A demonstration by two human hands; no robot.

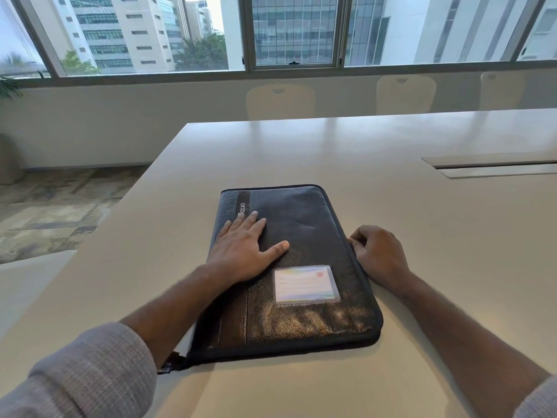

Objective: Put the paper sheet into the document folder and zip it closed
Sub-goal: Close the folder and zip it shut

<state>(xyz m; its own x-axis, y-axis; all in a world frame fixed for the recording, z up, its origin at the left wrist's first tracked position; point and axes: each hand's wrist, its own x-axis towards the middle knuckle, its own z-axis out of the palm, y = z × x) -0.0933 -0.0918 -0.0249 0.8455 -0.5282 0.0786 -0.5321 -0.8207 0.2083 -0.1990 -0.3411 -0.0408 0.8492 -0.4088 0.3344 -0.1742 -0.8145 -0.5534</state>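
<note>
On my screen the grey sleeve [90, 369] enters at the far left, and ahead of it the left hand [244, 248] lies flat with its fingers spread, palm pressed on the cover of the dark document folder [301, 312]. The folder lies closed on the pale table [331, 146], directly under that hand and touching the right one. Just right of the left thumb I see a clear card pocket [306, 285] stitched to the cover. At the folder's right edge the right hand [379, 254] is curled, fingertips pinched at the zip line; I cannot tell whether they hold the puller. I cannot see the paper sheet.
</note>
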